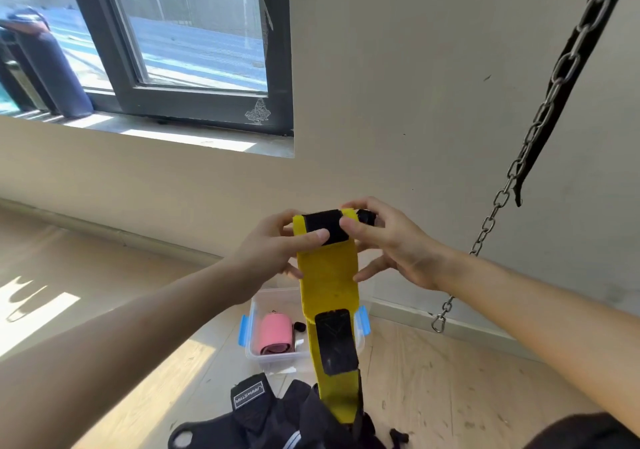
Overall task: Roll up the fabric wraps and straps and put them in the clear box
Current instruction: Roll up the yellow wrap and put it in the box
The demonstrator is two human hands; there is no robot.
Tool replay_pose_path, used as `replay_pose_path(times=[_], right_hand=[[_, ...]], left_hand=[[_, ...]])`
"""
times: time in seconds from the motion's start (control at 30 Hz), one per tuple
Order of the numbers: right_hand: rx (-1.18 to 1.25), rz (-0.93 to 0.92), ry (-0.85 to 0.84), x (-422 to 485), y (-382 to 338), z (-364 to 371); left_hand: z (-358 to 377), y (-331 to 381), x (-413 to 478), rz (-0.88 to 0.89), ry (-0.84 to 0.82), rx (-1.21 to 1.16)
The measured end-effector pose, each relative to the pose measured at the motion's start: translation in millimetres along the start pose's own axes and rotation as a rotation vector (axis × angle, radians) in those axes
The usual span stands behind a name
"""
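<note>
Your left hand (273, 246) and right hand (394, 244) each pinch the top of the wrap (329, 275), level and equally near. It hangs straight down from them, tail passing the box (277, 362) below your hands.

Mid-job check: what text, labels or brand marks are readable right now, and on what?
"LARA STAR", sideways, roughly read: white-edged label on the black strap on the floor.
White sticker on the window frame: a graphic, no legible words.
Yellow wrap and its black patches: no readable text.
</note>
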State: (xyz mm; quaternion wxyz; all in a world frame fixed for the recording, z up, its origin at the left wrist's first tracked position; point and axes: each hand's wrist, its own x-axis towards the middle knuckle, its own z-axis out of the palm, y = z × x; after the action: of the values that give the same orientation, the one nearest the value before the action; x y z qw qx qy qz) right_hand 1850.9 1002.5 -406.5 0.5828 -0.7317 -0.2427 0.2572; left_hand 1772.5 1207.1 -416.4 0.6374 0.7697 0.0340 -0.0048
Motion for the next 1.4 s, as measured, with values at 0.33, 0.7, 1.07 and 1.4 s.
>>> replay_pose_path(times=[0.33,0.7,1.07,1.4], right_hand=[[0.019,-0.067,-0.037,0.2,-1.0,-0.6],[0.034,-0.309,0.055,-1.3,-2.1,-5.5],[-0.160,-0.118,-0.082,-2.2,-1.6,-8.6],[-0.054,-0.058,-0.075,-3.8,-5.3,-3.7]], left_hand=[[0.1,-1.4,-0.9,0.206,0.042,0.074],[1.7,6.0,-1.5,-0.060,-0.167,-0.089],[-3.4,0.6,-0.4,0.045,-0.062,-0.032],[-5.4,-2.9,0.5,0.179,-0.115,0.011]])
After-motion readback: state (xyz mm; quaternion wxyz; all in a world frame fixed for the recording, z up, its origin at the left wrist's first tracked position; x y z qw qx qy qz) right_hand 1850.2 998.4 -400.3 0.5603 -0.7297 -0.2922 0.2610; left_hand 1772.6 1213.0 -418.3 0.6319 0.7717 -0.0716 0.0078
